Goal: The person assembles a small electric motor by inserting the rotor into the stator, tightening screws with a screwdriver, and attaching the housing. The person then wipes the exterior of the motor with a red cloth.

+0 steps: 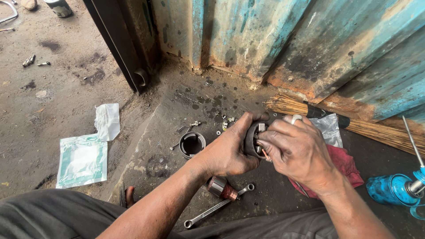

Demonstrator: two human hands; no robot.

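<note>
- While the left hand [228, 152] clamps the dark round motor housing [253, 140] steady, the right hand [297, 152] pinches fingertips inside it.
- Armature [222, 187] and wrench [217, 206] lie just below, within reach.

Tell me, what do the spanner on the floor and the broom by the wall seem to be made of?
The spanner looks like bare steel: grey, with a dull metallic shine along its shank. The broom seems to be a bundle of thin dry plant sticks, straw-coloured, bound by a black band, probably plastic or rubber.
</note>
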